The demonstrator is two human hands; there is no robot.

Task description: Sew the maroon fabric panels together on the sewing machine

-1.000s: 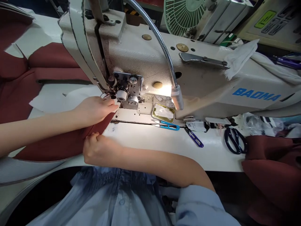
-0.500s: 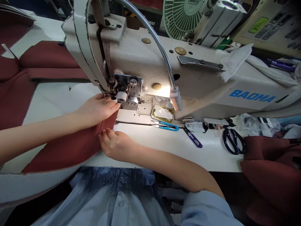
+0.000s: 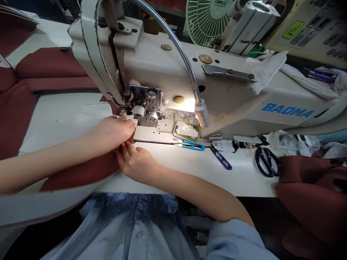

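Note:
Dark red fabric (image 3: 89, 169) lies on the white table and runs up to the presser area of a large sewing machine (image 3: 162, 72). Beside the machine's needle area, my left hand (image 3: 115, 131) presses on the fabric with curled fingers. Just below it, my right hand (image 3: 138, 162) pinches the fabric's edge near the table front. The two hands are close together. A long pale strip (image 3: 54, 206) hangs along the fabric's lower edge. The needle itself is hidden behind the machine head and my left fingers.
Blue thread snips (image 3: 192, 145), purple snips (image 3: 222, 159), a small tin (image 3: 186, 130) and dark-handled scissors (image 3: 268, 162) lie right of my hands. A lamp (image 3: 202, 112) hangs above. More red fabric (image 3: 311, 195) is at the right and left.
The fabric under my hands has shifted and bunched, and some now shows behind my left hand. My left hand has moved slightly down; my right fingers have come closer to it.

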